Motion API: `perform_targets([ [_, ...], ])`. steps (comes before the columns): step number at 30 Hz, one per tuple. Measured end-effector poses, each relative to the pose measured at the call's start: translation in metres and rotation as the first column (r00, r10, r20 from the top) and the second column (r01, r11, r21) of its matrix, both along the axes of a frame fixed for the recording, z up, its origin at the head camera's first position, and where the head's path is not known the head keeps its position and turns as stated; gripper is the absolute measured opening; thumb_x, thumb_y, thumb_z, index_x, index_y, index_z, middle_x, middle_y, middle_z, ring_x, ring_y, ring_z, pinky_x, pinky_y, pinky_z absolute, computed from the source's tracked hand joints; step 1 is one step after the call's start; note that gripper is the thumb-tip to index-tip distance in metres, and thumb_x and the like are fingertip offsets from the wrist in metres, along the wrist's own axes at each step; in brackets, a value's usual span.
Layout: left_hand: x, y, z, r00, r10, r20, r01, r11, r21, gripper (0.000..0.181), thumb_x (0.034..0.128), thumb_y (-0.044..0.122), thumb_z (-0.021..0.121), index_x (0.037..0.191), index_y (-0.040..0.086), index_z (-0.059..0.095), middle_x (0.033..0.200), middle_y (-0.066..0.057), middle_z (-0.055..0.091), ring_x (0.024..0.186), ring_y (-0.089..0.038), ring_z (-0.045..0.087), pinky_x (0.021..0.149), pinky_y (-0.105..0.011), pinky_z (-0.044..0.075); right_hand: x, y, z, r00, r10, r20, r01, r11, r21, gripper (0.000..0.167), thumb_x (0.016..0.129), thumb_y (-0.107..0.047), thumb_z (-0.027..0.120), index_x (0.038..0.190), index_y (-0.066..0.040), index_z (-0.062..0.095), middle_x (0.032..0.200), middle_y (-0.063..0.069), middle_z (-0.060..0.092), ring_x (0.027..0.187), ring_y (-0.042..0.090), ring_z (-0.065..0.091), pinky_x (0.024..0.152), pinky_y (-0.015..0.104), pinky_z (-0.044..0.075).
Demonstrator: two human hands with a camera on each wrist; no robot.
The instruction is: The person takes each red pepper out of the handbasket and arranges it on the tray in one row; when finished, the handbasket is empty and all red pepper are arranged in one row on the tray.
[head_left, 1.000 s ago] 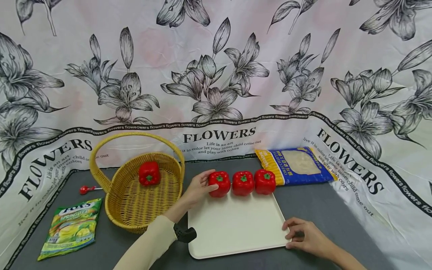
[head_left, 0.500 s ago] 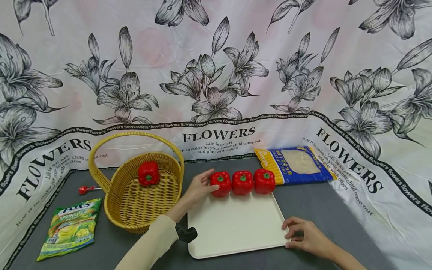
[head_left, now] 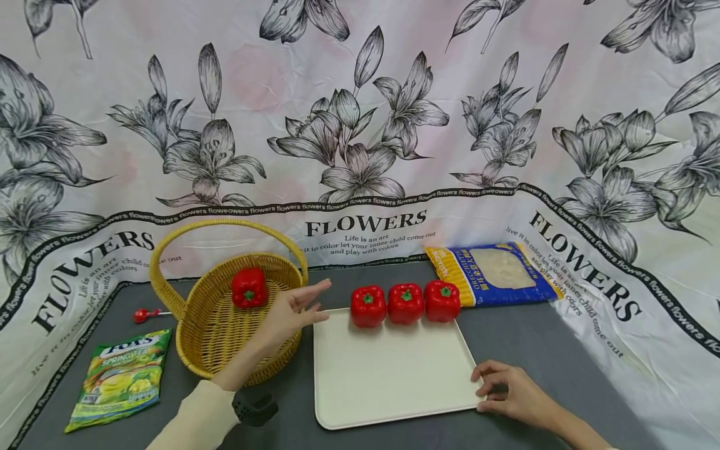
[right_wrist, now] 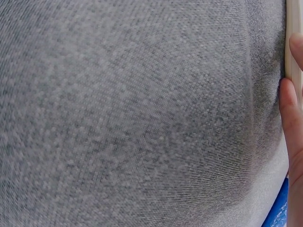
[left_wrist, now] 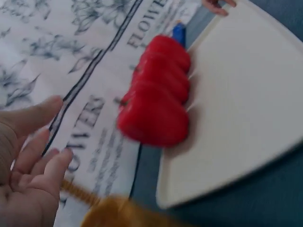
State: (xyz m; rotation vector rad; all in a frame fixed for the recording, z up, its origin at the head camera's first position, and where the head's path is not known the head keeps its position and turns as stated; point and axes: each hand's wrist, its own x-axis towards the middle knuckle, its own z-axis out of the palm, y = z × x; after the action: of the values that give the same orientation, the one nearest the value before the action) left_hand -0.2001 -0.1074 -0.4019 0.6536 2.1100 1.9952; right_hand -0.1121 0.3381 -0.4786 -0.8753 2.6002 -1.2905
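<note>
Three red bell peppers stand in a row along the far edge of a white tray (head_left: 394, 381): a left pepper (head_left: 368, 307), a middle pepper (head_left: 405, 305) and a right pepper (head_left: 442, 302). My left hand (head_left: 289, 315) hangs over the right side of the wicker basket (head_left: 205, 331), fingers spread and holding nothing, apart from the left pepper. Another red bell pepper (head_left: 249, 288) lies inside the basket. At the tray's right edge, my right hand (head_left: 509, 394) holds the rim with curled fingers. The right wrist view shows fingertips (right_wrist: 287, 94) against that rim.
A blue and yellow pasta bag (head_left: 495, 275) lies behind the tray at the right. On the left are a green candy bag (head_left: 120, 381) and a red lollipop (head_left: 143, 315). A flower-printed cloth (head_left: 360, 125) hangs behind the grey tabletop (head_left: 540, 350).
My left hand has let go of the left pepper and moved left to the basket's side. The left pepper shifted slightly right, nearer the middle one. My right hand has stayed at the tray's edge.
</note>
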Motion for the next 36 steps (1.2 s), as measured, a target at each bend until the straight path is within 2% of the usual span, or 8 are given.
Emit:
perform_targets([
  [3, 0.003, -0.033, 0.007, 0.998, 0.025, -0.064, -0.023, 1.0, 0.02, 0.051, 0.0849, -0.001, 0.069, 0.134, -0.002, 0.053, 0.14, -0.011, 0.051, 0.13, -0.023, 0.047, 0.095, -0.032, 0.047, -0.001, 0.001, 0.001, 1.0, 0.011, -0.004, -0.011, 1.0, -0.011, 0.013, 0.078, -0.022, 0.08, 0.079, -0.013, 0.07, 0.102, 0.007, 0.059, 0.091, 0.004, 0.056, 0.063, 0.025, 0.057],
  [7, -0.001, -0.078, 0.006, 0.989, 0.025, -0.148, -0.022, 1.0, 0.018, 0.045, 0.0861, -0.004, 0.066, 0.13, -0.003, 0.057, 0.134, -0.006, 0.057, 0.119, -0.015, 0.056, 0.087, -0.029, 0.053, -0.002, 0.002, 0.001, 1.0, 0.018, -0.004, -0.018, 1.0, -0.018, 0.013, 0.078, -0.02, 0.08, 0.08, -0.013, 0.07, 0.102, 0.008, 0.059, 0.089, 0.004, 0.057, 0.062, 0.025, 0.057],
  [11, -0.012, -0.113, -0.001, 0.992, 0.032, -0.122, -0.04, 0.997, -0.065, 0.045, 0.0887, 0.0, 0.065, 0.132, -0.002, 0.055, 0.133, -0.002, 0.058, 0.115, -0.01, 0.058, 0.086, -0.026, 0.053, -0.002, 0.004, -0.001, 1.0, 0.02, -0.003, -0.02, 1.0, -0.016, 0.013, 0.079, -0.022, 0.079, 0.08, -0.014, 0.069, 0.102, 0.007, 0.059, 0.088, 0.003, 0.057, 0.061, 0.025, 0.057],
  [14, -0.022, -0.128, -0.005, 0.996, 0.038, -0.076, -0.051, 0.984, -0.17, 0.049, 0.0887, 0.008, 0.068, 0.135, -0.002, 0.052, 0.136, -0.009, 0.054, 0.121, -0.021, 0.055, 0.092, -0.029, 0.05, -0.001, 0.004, -0.002, 1.0, 0.022, -0.005, -0.022, 1.0, -0.015, 0.013, 0.078, -0.022, 0.08, 0.079, -0.014, 0.069, 0.102, 0.008, 0.059, 0.087, 0.002, 0.057, 0.06, 0.025, 0.057],
  [18, -0.036, -0.136, -0.006, 0.997, 0.046, -0.068, -0.064, 0.954, -0.294, 0.055, 0.0861, 0.011, 0.071, 0.136, -0.001, 0.051, 0.138, -0.02, 0.049, 0.128, -0.037, 0.045, 0.102, -0.041, 0.041, -0.001, 0.005, -0.003, 1.0, 0.013, 0.024, -0.013, 1.0, -0.006, 0.014, 0.078, -0.023, 0.08, 0.079, -0.013, 0.07, 0.102, 0.008, 0.059, 0.087, 0.002, 0.056, 0.061, 0.026, 0.057],
  [26, -0.052, -0.136, -0.002, 0.995, 0.086, -0.053, -0.101, 0.861, -0.499, 0.063, 0.0812, 0.001, 0.073, 0.139, -0.001, 0.047, 0.148, -0.03, 0.029, 0.14, -0.045, 0.015, 0.103, -0.057, 0.035, -0.003, 0.003, -0.002, 0.999, 0.014, 0.03, -0.014, 1.0, -0.004, 0.014, 0.078, -0.024, 0.08, 0.08, -0.014, 0.07, 0.103, 0.007, 0.059, 0.09, 0.003, 0.056, 0.063, 0.026, 0.057],
  [32, -0.059, -0.134, -0.006, 0.991, 0.083, -0.109, -0.131, 0.808, -0.575, 0.066, 0.0761, -0.015, 0.069, 0.138, -0.005, 0.047, 0.148, -0.029, 0.028, 0.137, -0.051, 0.015, 0.093, -0.053, 0.046, -0.002, 0.002, -0.001, 0.999, 0.007, 0.037, -0.007, 1.0, 0.001, 0.015, 0.078, -0.025, 0.08, 0.079, -0.014, 0.069, 0.102, 0.007, 0.059, 0.089, 0.004, 0.056, 0.063, 0.025, 0.057],
  [36, -0.06, -0.131, -0.005, 0.967, 0.101, -0.236, -0.226, 0.769, -0.598, 0.056, 0.076, -0.019, 0.065, 0.13, -0.005, 0.056, 0.139, -0.029, 0.043, 0.131, -0.052, 0.031, 0.09, -0.056, 0.046, -0.001, 0.002, 0.0, 1.0, -0.002, 0.02, 0.002, 1.0, 0.0, 0.015, 0.078, -0.024, 0.08, 0.079, -0.014, 0.069, 0.102, 0.007, 0.059, 0.089, 0.005, 0.056, 0.063, 0.025, 0.057],
])
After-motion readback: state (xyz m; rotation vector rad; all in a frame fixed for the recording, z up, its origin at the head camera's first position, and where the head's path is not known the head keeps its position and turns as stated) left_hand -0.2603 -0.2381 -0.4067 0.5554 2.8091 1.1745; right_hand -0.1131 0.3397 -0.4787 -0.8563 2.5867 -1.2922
